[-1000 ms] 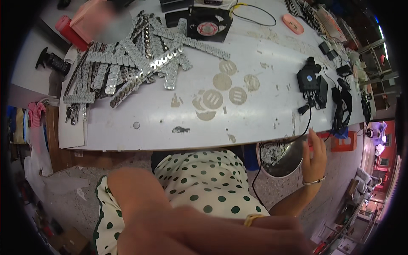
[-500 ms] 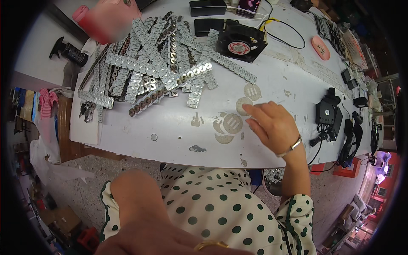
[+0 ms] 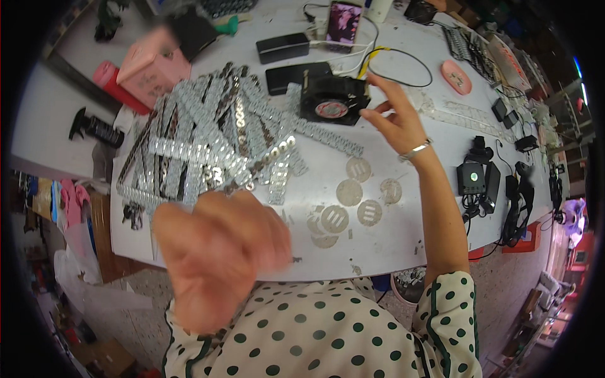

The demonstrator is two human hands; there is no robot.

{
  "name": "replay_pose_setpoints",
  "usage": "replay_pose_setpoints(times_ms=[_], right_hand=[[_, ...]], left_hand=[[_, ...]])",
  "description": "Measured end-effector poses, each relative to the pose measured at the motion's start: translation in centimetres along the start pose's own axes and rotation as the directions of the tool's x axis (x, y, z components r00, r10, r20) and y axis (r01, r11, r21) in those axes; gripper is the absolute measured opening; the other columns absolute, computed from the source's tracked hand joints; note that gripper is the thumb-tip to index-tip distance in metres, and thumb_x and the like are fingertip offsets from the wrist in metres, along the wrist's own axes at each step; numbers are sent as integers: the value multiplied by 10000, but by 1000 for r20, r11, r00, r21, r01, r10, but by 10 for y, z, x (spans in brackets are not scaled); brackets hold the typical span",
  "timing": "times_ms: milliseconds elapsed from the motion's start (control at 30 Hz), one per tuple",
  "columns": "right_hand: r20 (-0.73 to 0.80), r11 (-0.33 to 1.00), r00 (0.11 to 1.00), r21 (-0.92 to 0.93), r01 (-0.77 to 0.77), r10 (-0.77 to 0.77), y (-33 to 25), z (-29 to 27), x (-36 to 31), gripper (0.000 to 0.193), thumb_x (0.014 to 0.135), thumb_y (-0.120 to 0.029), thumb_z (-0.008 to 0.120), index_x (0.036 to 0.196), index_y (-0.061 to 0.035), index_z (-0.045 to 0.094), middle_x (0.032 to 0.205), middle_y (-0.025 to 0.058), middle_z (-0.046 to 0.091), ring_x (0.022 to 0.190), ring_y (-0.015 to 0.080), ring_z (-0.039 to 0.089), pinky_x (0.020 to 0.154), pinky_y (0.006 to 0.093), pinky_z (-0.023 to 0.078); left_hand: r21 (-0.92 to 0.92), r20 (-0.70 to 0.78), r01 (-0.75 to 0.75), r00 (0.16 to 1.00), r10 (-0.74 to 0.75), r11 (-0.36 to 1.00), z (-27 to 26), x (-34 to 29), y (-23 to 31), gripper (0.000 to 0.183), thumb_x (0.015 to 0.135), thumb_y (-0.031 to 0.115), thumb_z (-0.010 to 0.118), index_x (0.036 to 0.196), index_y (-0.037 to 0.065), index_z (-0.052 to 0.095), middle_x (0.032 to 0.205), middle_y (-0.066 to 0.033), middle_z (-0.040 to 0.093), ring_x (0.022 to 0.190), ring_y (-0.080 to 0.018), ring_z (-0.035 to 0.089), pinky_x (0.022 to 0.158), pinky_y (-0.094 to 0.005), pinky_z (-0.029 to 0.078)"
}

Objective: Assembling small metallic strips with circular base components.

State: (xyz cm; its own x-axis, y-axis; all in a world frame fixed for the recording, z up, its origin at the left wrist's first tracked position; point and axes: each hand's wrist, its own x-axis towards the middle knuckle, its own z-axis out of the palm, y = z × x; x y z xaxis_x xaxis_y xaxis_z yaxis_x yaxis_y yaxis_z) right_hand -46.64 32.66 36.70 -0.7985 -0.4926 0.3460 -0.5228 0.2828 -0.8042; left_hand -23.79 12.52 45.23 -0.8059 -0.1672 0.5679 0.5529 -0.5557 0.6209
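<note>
My right hand [image 3: 396, 123] is at the right side of a black square cooling fan [image 3: 334, 101] with a red and white round label. Its thumb and index finger are spread apart close to the fan's edge; whether they touch it I cannot tell. My left hand [image 3: 220, 246], raised close to the camera, is smeared by motion, so its fingers cannot be made out well. Beyond it spreads a heap of silver notched metal strips [image 3: 195, 126]. Flat round greyish patches [image 3: 370, 213], some with striped marks, are on the white table between my hands.
Black boxes [image 3: 282, 48], a lit phone [image 3: 343, 25] and cables stand behind the fan. A pink box [image 3: 154, 66] and a black spray bottle [image 3: 97, 128] are at the left. A pink dish [image 3: 455, 77], black adapters [image 3: 476, 179] and straps lie at the right.
My right hand has moved away from the round patches to the fan's side. My left hand has risen above the table's front edge. The view has tilted up.
</note>
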Motion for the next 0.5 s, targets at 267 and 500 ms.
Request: replay_pose_setpoints(times_ms=[267, 500], right_hand=[[27, 997, 998, -52, -54, 56, 43, -10, 21, 525, 839, -136, 736, 1329, -100, 549, 1122, 106, 584, 733, 150, 579, 704, 277, 504], [-2, 996, 999, -77, -43, 43, 44, -27, 17, 514, 835, -85, 729, 1323, -82, 568, 1065, 14, 568, 786, 74, 516, 688, 211, 459]], left_hand=[[408, -168, 190, 977, -131, 893, -48, 1, -40, 374, 916, 3, 535, 1273, -14, 426, 1119, -141, 562, 945, -173, 568, 875, -331, 476], [768, -28, 140, 982, -186, 625, -51, -13, -84, 463, 848, 15, 660, 1269, -13, 469, 1177, -150, 565, 1012, -202, 571, 888, -322, 470]])
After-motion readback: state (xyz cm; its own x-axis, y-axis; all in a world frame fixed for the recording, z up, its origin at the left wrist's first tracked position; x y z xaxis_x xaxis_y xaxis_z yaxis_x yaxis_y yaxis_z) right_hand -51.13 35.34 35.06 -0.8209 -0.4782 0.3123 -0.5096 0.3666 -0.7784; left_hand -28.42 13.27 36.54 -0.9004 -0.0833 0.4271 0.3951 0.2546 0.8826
